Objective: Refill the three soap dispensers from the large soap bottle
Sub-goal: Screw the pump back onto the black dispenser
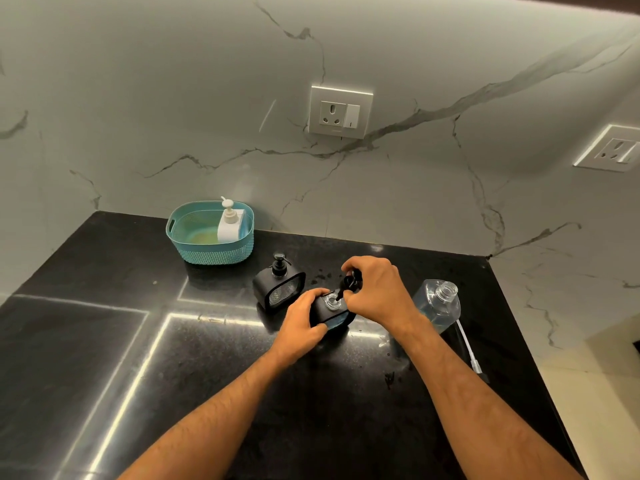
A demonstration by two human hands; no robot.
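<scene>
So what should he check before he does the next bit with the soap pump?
1. Left hand grips the black dispenser steady: ok.
2. Right hand holds the pump over the open neck: ok.
3. Pump tube inside the neck: ok.
4. Soap level in this dispenser: cannot tell.
5. Large soap bottle closed against spills: not ok, its cap is off.
6. Second black dispenser has its pump on: ok.

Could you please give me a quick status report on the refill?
Left hand grips open black dispenser. Right hand holds its pump at the neck. Large soap bottle uncapped alongside. Nothing obstructing.
</scene>
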